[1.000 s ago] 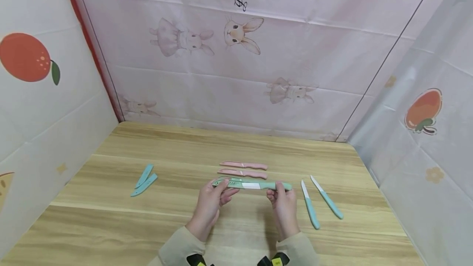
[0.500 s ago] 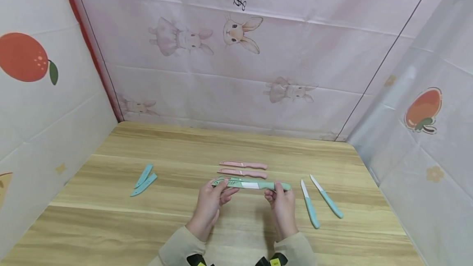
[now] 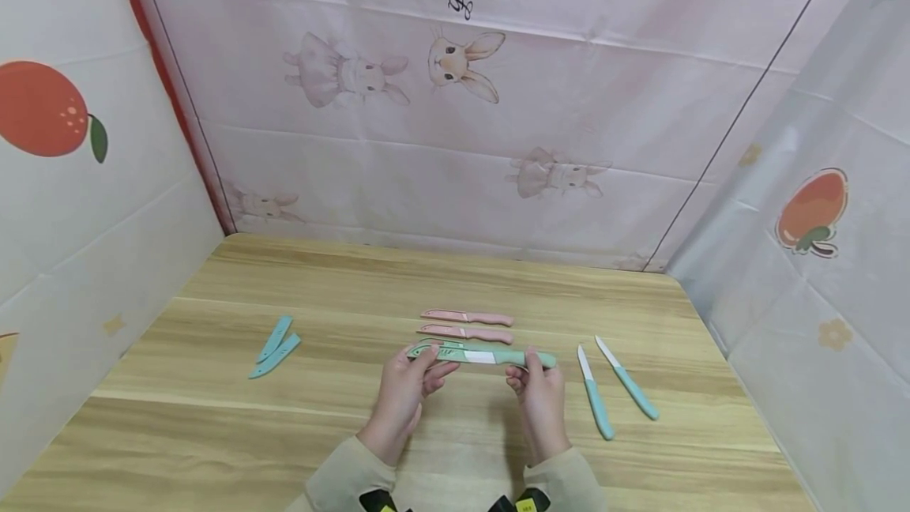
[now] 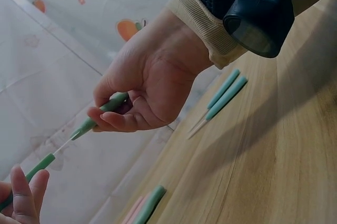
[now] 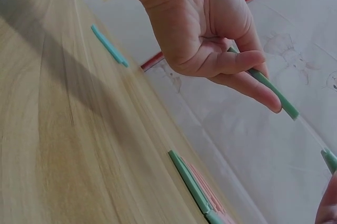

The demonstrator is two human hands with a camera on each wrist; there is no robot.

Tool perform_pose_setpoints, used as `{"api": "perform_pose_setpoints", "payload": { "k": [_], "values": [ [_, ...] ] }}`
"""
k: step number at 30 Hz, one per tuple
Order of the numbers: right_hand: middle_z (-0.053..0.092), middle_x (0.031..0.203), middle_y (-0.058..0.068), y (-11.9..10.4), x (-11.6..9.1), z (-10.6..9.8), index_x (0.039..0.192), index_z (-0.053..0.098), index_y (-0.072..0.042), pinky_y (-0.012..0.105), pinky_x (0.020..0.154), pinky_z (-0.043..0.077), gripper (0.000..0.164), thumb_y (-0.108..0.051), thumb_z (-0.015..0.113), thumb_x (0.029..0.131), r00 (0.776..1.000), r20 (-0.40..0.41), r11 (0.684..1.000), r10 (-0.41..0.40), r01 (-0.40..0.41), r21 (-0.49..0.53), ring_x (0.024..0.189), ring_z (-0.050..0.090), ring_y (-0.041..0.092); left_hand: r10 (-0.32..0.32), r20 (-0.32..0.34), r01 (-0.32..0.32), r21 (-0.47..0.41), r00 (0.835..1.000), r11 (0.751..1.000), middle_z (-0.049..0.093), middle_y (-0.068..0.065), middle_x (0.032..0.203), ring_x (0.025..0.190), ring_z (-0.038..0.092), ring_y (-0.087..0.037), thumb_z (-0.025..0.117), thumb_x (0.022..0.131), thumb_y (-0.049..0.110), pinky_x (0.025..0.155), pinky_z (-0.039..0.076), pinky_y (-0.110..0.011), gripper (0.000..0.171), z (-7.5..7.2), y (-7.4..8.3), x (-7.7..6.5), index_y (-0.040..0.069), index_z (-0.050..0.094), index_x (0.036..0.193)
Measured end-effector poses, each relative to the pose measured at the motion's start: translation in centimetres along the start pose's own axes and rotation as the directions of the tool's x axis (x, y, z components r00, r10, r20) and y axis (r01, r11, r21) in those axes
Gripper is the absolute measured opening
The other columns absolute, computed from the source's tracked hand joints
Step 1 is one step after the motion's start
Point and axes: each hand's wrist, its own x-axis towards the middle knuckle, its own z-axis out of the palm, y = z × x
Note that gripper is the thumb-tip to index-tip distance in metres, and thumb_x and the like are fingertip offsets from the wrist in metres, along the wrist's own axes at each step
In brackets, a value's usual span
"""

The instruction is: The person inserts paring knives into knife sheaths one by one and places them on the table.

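Note:
A green-handled knife [image 3: 512, 357] is raised over the table, its blade part inside a green sheath [image 3: 453, 355]. A short stretch of bare blade [image 3: 479, 357] shows between sheath and handle. My left hand [image 3: 401, 393] pinches the sheath between thumb and fingers. Around the handle's far end, my right hand [image 3: 544, 401] closes its thumb and fingers. Behind the held knife, a second green knife in its sheath [image 5: 189, 182] lies on the table, mostly hidden in the head view. Two sheathed pink knives [image 3: 490, 319] lie just beyond it.
To the right on the wooden table [image 3: 341, 433] lie two bare-bladed knives with teal handles [image 3: 600, 411]. Two teal sheaths [image 3: 276, 358] lie at the left. Printed cloth walls [image 3: 426, 196] enclose the back and both sides.
My right hand has eased slightly left with the handle, and the bare stretch of blade has become a little shorter. My left hand holds nearly still.

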Motion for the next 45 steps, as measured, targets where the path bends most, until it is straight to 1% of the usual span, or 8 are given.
{"api": "perform_pose_setpoints", "payload": {
  "k": [6,11,21,27,33,38,45],
  "values": [
    [0.055,0.073,-0.001,0.16,-0.02,-0.02,0.103,0.04,-0.002,0.015,0.058,0.049,0.017,-0.019,0.037,0.102,1.0,-0.006,0.999,0.001,-0.001,-0.033,0.063,0.055,0.004,-0.012,-0.004,0.013,0.028,1.0,1.0,0.067,-0.02,0.099,0.079,0.068,-0.013,0.051,0.097,0.014,0.054,0.05,-0.013,0.034,-0.07,-0.09,0.01,-0.011,0.048,0.12],
    [0.054,0.071,-0.001,0.28,0.03,0.11,0.099,0.04,-0.003,0.014,0.056,0.049,0.015,-0.017,0.037,0.102,1.0,-0.012,1.0,-0.009,0.009,-0.019,0.061,0.055,0.004,-0.02,-0.005,0.02,0.03,1.0,0.999,0.067,-0.02,0.101,0.08,0.068,-0.013,0.051,0.097,0.015,0.054,0.05,-0.013,0.037,-0.1,-0.1,0.0,-0.011,0.047,0.123],
    [0.054,0.069,0.0,0.47,0.05,0.11,0.097,0.042,-0.002,0.014,0.052,0.047,0.016,-0.017,0.037,0.102,1.0,-0.006,1.0,-0.011,0.011,-0.014,0.059,0.054,0.004,-0.007,-0.008,0.008,0.027,1.0,1.0,0.068,-0.018,0.097,0.078,0.068,-0.013,0.051,0.097,0.014,0.054,0.05,-0.013,0.035,-0.04,-0.29,-0.04,-0.011,0.048,0.122],
    [0.054,0.066,-0.001,0.44,-0.04,0.19,0.097,0.042,-0.002,0.014,0.051,0.046,0.016,-0.016,0.036,0.102,1.0,-0.011,1.0,-0.014,0.013,-0.021,0.058,0.053,0.004,-0.006,0.0,0.006,0.031,1.0,1.0,0.068,-0.019,0.098,0.078,0.068,-0.012,0.051,0.097,0.014,0.054,0.05,-0.013,0.037,0.04,-0.34,-0.07,-0.011,0.047,0.123],
    [0.054,0.066,-0.001,0.42,-0.13,0.14,0.097,0.043,-0.003,0.014,0.05,0.044,0.017,-0.017,0.037,0.102,1.0,-0.003,0.999,-0.012,0.012,-0.038,0.058,0.052,0.004,0.014,0.016,-0.015,0.029,1.0,0.999,0.067,-0.021,0.099,0.078,0.068,-0.013,0.051,0.097,0.015,0.053,0.05,-0.013,0.039,0.06,-0.37,-0.19,-0.014,0.046,0.123],
    [0.052,0.064,-0.002,0.6,-0.14,0.19,0.096,0.043,-0.003,0.015,0.048,0.04,0.018,-0.019,0.037,0.102,1.0,-0.004,0.998,-0.007,0.007,-0.055,0.056,0.049,0.005,0.001,0.01,-0.002,0.023,1.0,1.0,0.066,-0.021,0.1,0.079,0.068,-0.012,0.051,0.097,0.014,0.053,0.049,-0.012,0.039,0.09,-0.37,-0.15,-0.013,0.046,0.124],
    [0.051,0.063,-0.002,0.73,-0.14,0.31,0.095,0.043,-0.003,0.015,0.046,0.038,0.018,-0.018,0.035,0.102,1.0,-0.008,0.998,-0.009,0.008,-0.066,0.053,0.046,0.005,-0.002,0.006,0.001,0.023,1.0,1.0,0.066,-0.022,0.102,0.079,0.068,-0.013,0.05,0.097,0.014,0.053,0.049,-0.012,0.035,0.1,-0.44,-0.13,-0.011,0.048,0.121]
  ]
}}
